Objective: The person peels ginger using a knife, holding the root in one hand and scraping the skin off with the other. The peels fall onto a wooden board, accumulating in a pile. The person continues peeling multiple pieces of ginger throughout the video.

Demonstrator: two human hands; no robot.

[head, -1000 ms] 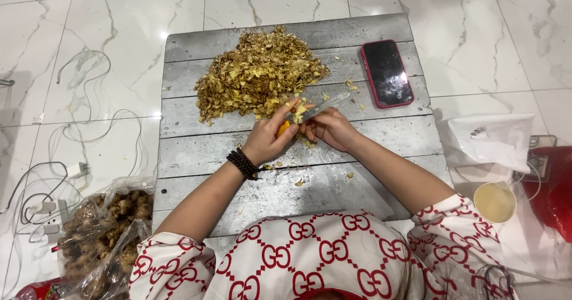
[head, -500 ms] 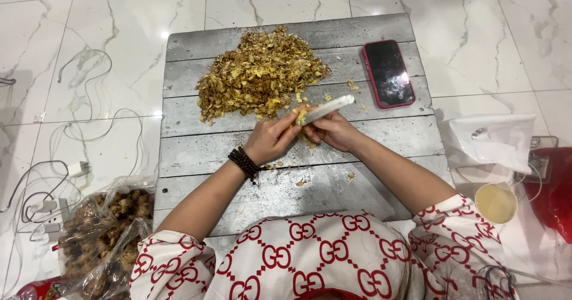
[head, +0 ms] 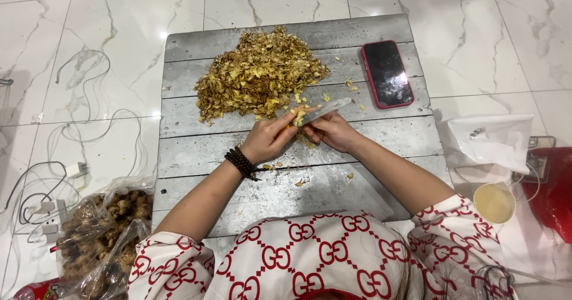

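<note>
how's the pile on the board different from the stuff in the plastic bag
The pile is loose, thin, yellow-brown shavings heaped bare on the board; the bag's contents are darker brown, whole knobbly lumps, held in clear plastic on the floor. The pile lies just beyond both hands; the bag sits apart at the person's left.

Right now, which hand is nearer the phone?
Right. The right hand holds the knife just left of and below the phone; the left hand sits farther left, beyond the right.
</note>
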